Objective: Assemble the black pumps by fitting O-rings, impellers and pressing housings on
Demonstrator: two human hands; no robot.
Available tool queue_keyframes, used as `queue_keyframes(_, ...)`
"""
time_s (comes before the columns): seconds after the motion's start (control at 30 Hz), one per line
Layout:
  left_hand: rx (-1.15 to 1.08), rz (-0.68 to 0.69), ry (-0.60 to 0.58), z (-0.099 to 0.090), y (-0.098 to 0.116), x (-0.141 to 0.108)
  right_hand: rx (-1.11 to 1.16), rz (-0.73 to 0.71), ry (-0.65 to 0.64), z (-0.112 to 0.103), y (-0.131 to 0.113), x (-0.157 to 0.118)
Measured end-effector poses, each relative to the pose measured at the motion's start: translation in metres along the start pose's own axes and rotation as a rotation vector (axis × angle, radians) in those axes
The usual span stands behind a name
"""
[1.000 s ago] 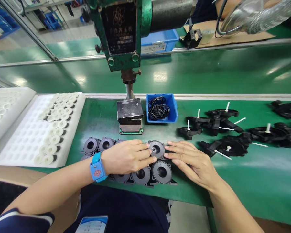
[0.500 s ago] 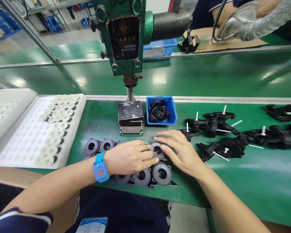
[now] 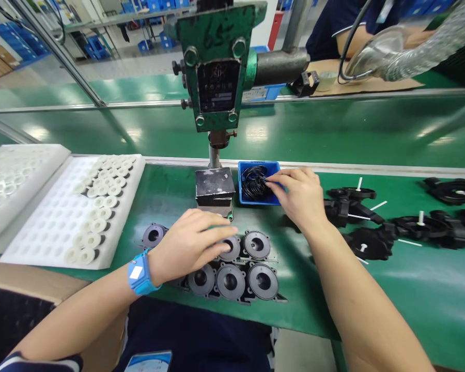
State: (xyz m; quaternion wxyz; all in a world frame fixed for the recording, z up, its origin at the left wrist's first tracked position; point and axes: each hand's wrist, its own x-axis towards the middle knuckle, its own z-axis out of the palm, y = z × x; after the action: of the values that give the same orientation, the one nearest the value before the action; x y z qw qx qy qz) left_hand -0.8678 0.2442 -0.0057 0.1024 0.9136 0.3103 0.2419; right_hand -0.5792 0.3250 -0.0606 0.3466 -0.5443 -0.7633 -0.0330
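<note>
Some black rings (image 3: 251,190) were pinched by the right hand (image 3: 304,200), left hand (image 3: 188,240) loosely open; picking likely called for untangling one.

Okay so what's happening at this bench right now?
A person's right hand reaches into a blue bin of thin black rings, fingertips at the rings. The left hand hovers over or rests on round grey parts laid out in rows, just in front of a green press.
</note>
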Motion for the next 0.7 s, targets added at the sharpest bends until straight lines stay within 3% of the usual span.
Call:
queue_keyframes(0.13,-0.179,-0.258,0.183,-0.002,0.003,0.000,0.253,0.101,0.025,-0.039,-0.041,-0.018)
queue_keyframes(0.23,-0.282,-0.300,0.252,0.002,0.015,0.004,0.695,0.164,-0.115,-0.064,-0.089,-0.043)
queue_keyframes(0.3,-0.330,-0.272,0.235,0.005,0.023,0.005,0.845,0.126,-0.197,-0.069,-0.118,-0.061)
queue_keyframes(0.43,-0.315,-0.183,0.190,0.008,0.031,-0.005,0.828,0.024,-0.179,-0.062,-0.152,-0.088)
queue_keyframes(0.53,-0.256,-0.127,0.261,0.007,0.031,-0.019,0.763,0.029,-0.068,-0.055,-0.161,-0.100)
queue_keyframes(0.7,-0.264,-0.089,0.383,0.004,0.030,-0.042,0.748,0.047,0.010,-0.055,-0.169,-0.106)
